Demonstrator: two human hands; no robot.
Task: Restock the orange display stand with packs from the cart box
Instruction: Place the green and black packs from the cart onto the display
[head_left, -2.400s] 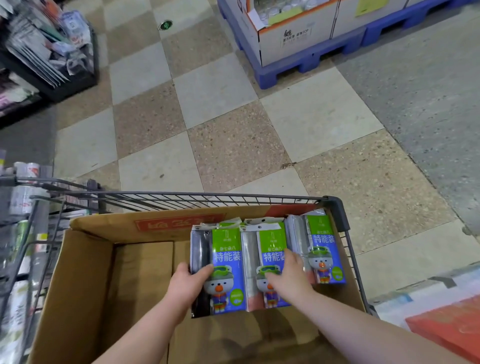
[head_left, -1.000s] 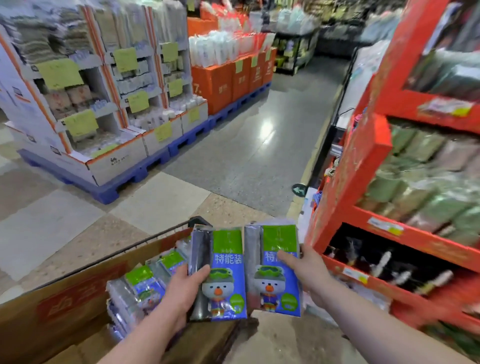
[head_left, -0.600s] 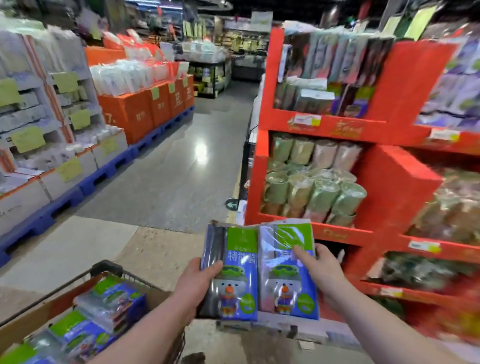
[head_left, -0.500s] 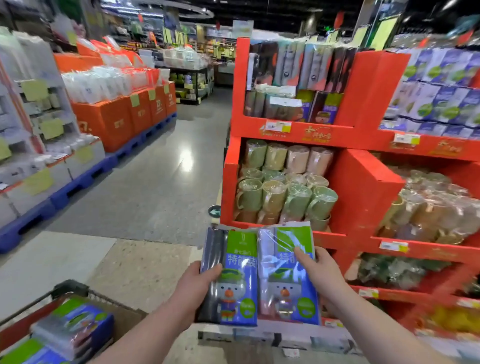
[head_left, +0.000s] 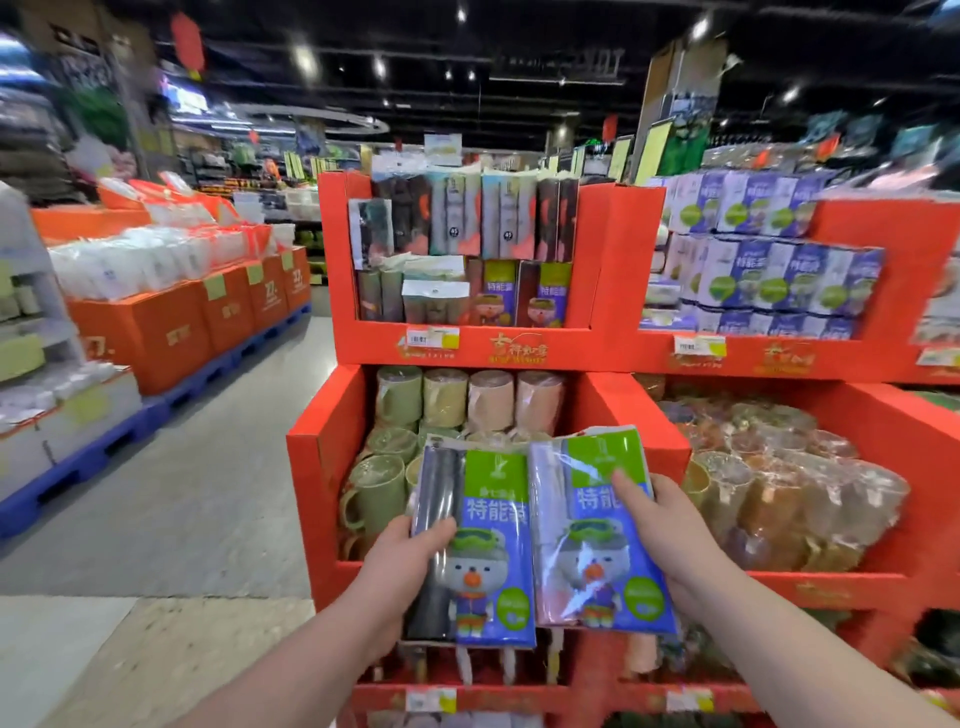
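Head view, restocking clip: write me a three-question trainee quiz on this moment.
1. True or false: the left hand and the right hand each grip one blue-and-green pack.
2. On the orange display stand, what fills the shelf right behind the held packs? A) mugs B) bottles C) towels
3. Fill in: matching packs stand on the stand's ___ shelf.
Key: 1 true; 2 A; 3 top.
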